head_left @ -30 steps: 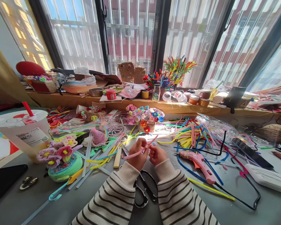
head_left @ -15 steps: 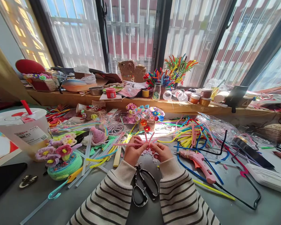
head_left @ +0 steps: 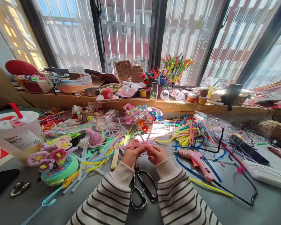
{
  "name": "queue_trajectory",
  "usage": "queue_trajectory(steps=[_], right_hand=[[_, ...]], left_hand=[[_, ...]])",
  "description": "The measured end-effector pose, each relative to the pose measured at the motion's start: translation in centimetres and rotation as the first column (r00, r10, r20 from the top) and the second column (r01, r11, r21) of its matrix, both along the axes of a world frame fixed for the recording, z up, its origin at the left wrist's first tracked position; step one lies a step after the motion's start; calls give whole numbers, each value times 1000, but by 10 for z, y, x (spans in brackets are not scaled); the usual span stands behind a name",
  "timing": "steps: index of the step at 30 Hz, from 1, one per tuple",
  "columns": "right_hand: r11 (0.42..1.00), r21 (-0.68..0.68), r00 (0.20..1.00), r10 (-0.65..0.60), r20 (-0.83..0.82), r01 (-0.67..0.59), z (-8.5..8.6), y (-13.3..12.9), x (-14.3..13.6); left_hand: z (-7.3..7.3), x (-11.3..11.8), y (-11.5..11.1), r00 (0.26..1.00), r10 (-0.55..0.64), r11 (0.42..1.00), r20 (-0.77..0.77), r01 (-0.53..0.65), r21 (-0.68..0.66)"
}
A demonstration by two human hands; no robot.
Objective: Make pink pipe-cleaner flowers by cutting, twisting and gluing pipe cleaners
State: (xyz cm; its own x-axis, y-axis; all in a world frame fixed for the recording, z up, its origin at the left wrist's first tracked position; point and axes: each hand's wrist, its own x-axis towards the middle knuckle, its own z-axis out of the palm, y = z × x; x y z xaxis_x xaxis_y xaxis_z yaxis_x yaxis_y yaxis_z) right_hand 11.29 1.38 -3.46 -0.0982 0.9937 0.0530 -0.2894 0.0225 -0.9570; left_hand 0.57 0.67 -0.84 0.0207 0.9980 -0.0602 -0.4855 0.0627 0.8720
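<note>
Pink pipe cleaners fan out in a star shape between my hands, above the middle of the table. My left hand pinches them from the left, and some strands stick out past its fingers. From the other side my right hand pinches the same bunch near its centre, the fingertips of both hands almost touching. Black-handled scissors lie between my forearms, their blades partly hidden under my hands. To the right lies a pink hot glue gun with its black cord.
A heap of coloured pipe cleaners lies beyond the glue gun. At left are a drink cup, a green round piece with crocheted flowers and clear glue sticks. A flower basket stands ahead, below the cluttered sill.
The pink strands have spread wider into a star, and my right fingers have closed in toward my left ones. The whole view has shifted slightly.
</note>
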Motion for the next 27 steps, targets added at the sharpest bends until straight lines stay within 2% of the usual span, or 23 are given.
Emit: queue_trajectory(steps=[3, 6, 10, 15, 20, 22, 27], right_hand=[[988, -130, 985, 65, -160, -87, -1, 0, 0], [970, -212, 958, 58, -280, -120, 1, 1, 0], [978, -195, 962, 23, -273, -79, 4, 3, 3], [985, -169, 969, -10, -248, -33, 5, 2, 4], [993, -102, 964, -81, -252, 56, 4, 1, -1], [988, -118, 959, -128, -254, 101, 3, 1, -2], [980, -128, 955, -179, -237, 152, 2, 0, -2]], left_hand=[[0, -1, 1, 1000, -24, 1000, 16, 24, -17], [1, -2, 3, 998, -61, 998, -13, 61, -33], [4, -5, 3, 997, -52, 998, -59, 50, -34], [6, -5, 0, 976, -209, 977, -66, 205, -60], [4, -3, 1, 961, -264, 963, -83, 259, -72], [1, -2, 3, 964, -244, 968, -109, 235, -88], [-6, -2, 6, 982, -91, 994, -166, 79, -78]])
